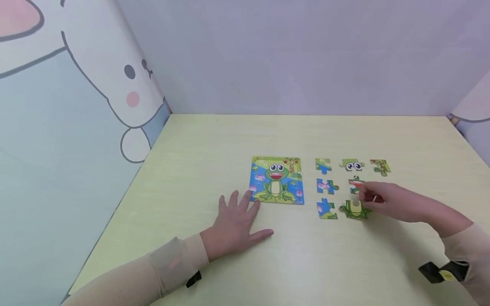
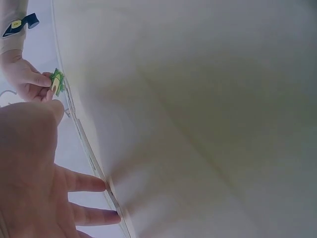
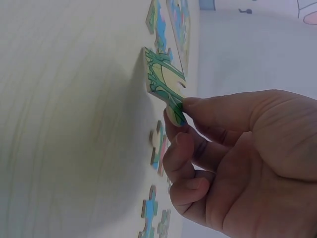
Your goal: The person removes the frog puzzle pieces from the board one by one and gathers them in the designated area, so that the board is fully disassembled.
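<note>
My right hand (image 1: 394, 200) pinches a jigsaw piece (image 1: 354, 209) with the frog's green legs and pale belly between thumb and index finger. In the right wrist view this frog-body piece (image 3: 166, 74) is tilted, its near edge lifted from the table. Just above it in the head view lies the red-mouth piece (image 1: 355, 184), partly covered by my fingers. My left hand (image 1: 231, 227) rests on the table with fingers spread. Its fingertips are at the lower left corner of the frog picture board (image 1: 276, 180).
Loose pieces lie right of the board: a flower piece (image 1: 323, 165), an eyes piece (image 1: 352, 165), a tree piece (image 1: 380, 166), a pink-lotus piece (image 1: 326, 186) and a blue-green piece (image 1: 326, 210). The pale table (image 1: 191, 161) meets a plain wall (image 1: 287, 59) behind.
</note>
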